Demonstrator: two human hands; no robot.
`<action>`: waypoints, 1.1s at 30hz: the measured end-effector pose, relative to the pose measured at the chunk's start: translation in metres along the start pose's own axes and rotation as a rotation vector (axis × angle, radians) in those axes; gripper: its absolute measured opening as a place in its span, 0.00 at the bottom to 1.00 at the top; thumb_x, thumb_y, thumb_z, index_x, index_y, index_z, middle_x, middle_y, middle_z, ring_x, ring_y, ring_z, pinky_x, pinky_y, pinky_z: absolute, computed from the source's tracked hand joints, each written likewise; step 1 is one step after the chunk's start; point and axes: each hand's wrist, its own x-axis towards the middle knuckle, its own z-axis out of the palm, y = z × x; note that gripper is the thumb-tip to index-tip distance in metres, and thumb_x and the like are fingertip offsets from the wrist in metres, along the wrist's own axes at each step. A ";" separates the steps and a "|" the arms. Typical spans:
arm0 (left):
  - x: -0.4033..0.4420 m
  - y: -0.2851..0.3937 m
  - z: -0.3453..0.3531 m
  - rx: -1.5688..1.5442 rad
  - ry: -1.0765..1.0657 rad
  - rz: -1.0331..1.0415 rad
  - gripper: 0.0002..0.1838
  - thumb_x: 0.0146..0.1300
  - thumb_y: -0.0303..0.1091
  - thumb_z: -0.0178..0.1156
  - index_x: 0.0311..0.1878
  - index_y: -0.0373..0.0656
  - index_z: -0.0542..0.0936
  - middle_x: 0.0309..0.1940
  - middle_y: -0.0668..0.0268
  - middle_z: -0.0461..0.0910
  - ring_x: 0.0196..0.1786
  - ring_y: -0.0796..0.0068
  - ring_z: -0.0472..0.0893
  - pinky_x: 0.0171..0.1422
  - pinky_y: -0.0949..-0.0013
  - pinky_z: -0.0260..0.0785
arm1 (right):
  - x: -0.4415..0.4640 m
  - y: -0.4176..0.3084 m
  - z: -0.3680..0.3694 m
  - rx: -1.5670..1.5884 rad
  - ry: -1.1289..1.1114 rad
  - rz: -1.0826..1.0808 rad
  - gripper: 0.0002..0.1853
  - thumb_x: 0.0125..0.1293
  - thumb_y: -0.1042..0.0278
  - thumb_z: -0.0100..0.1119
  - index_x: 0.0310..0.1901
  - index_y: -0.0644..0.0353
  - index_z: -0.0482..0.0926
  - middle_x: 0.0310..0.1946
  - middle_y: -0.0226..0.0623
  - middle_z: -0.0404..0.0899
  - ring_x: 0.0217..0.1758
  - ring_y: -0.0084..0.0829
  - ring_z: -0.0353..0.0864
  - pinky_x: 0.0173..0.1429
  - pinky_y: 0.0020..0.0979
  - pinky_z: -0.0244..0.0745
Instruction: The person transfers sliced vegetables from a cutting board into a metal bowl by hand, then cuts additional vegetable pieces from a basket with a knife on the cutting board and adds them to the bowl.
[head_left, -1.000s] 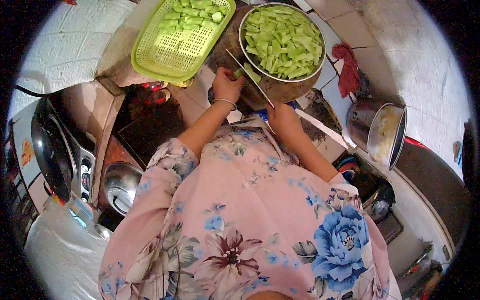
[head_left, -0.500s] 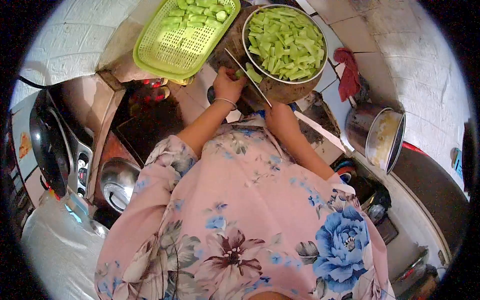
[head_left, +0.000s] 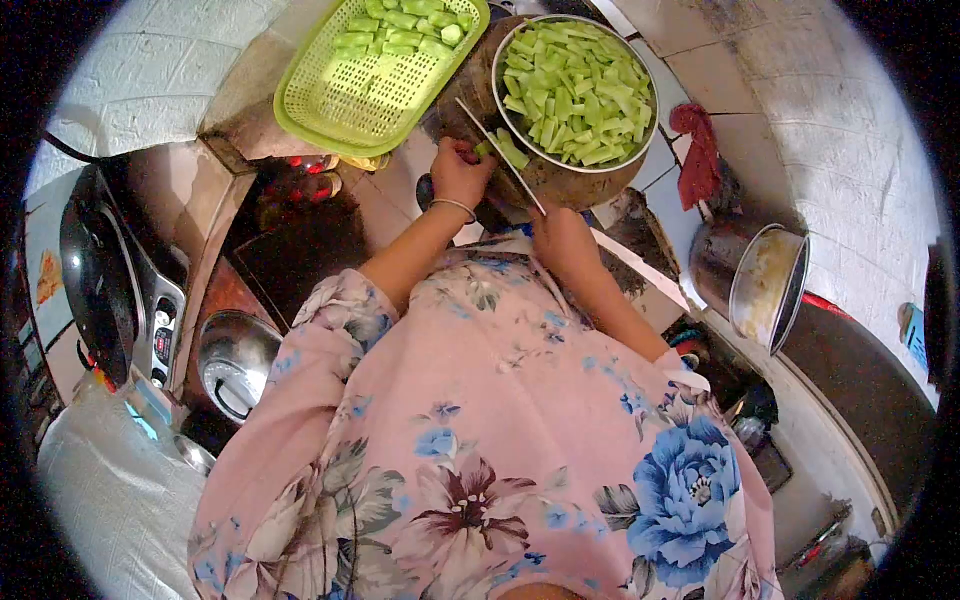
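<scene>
My right hand (head_left: 563, 240) is closed on the handle of a knife (head_left: 508, 165), whose thin blade points up and left across the round wooden chopping board (head_left: 590, 187). To the left of the blade, my left hand (head_left: 462, 175) has curled fingers on a piece of green vegetable (head_left: 483, 149), mostly hidden by them. A pale green cut slice (head_left: 513, 150) lies just right of the blade. On the board rests a metal-rimmed bowl (head_left: 655, 118) heaped with cut green pieces. Beyond my left hand, a yellow-green basket (head_left: 300, 105) holds several larger peeled chunks.
A dark red cloth (head_left: 698, 155) hangs at the right, above a metal pot (head_left: 722, 262) tipped on its side. To the left are a black pan (head_left: 95, 280), a cooker with a control panel (head_left: 162, 340) and a shiny metal lid (head_left: 238, 360). Bottles with red caps (head_left: 318, 185) stand below the basket.
The view has shifted slightly, so most things sit a little lower and to the right. Both hands and the knife keep nearly the same positions over the board.
</scene>
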 end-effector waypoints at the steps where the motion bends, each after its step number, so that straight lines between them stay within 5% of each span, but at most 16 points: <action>1: 0.001 0.001 0.001 0.006 -0.013 -0.015 0.20 0.38 0.36 0.67 0.33 0.37 0.71 0.23 0.59 0.76 0.28 0.63 0.77 0.35 0.65 0.70 | 0.007 0.005 0.004 -0.039 -0.015 -0.008 0.13 0.60 0.63 0.48 0.35 0.65 0.76 0.23 0.58 0.73 0.30 0.55 0.74 0.35 0.48 0.68; 20: -0.009 0.000 0.003 -0.022 -0.145 -0.009 0.19 0.38 0.33 0.66 0.33 0.39 0.70 0.22 0.61 0.75 0.26 0.69 0.76 0.33 0.69 0.69 | 0.009 0.016 -0.001 -0.046 -0.037 0.021 0.15 0.59 0.61 0.48 0.33 0.65 0.78 0.28 0.56 0.76 0.34 0.54 0.76 0.40 0.46 0.71; 22: -0.009 -0.008 0.008 -0.055 -0.156 -0.048 0.19 0.38 0.33 0.66 0.34 0.40 0.70 0.22 0.62 0.75 0.26 0.70 0.76 0.33 0.69 0.69 | 0.015 0.016 -0.011 0.100 -0.225 0.268 0.17 0.59 0.58 0.49 0.31 0.67 0.77 0.27 0.57 0.75 0.33 0.55 0.75 0.39 0.47 0.70; 25: -0.006 -0.007 0.005 -0.075 -0.162 -0.093 0.19 0.38 0.33 0.66 0.34 0.40 0.70 0.21 0.64 0.75 0.25 0.71 0.76 0.33 0.70 0.70 | 0.009 0.018 -0.012 0.099 -0.008 0.062 0.16 0.60 0.59 0.49 0.31 0.67 0.75 0.23 0.58 0.74 0.30 0.55 0.74 0.34 0.44 0.68; 33: -0.009 -0.001 0.004 -0.064 -0.095 -0.069 0.20 0.37 0.33 0.67 0.33 0.39 0.70 0.21 0.64 0.75 0.26 0.72 0.76 0.33 0.70 0.70 | -0.021 0.004 -0.015 0.064 -0.010 0.062 0.15 0.62 0.60 0.47 0.38 0.65 0.75 0.27 0.57 0.74 0.32 0.55 0.73 0.36 0.44 0.68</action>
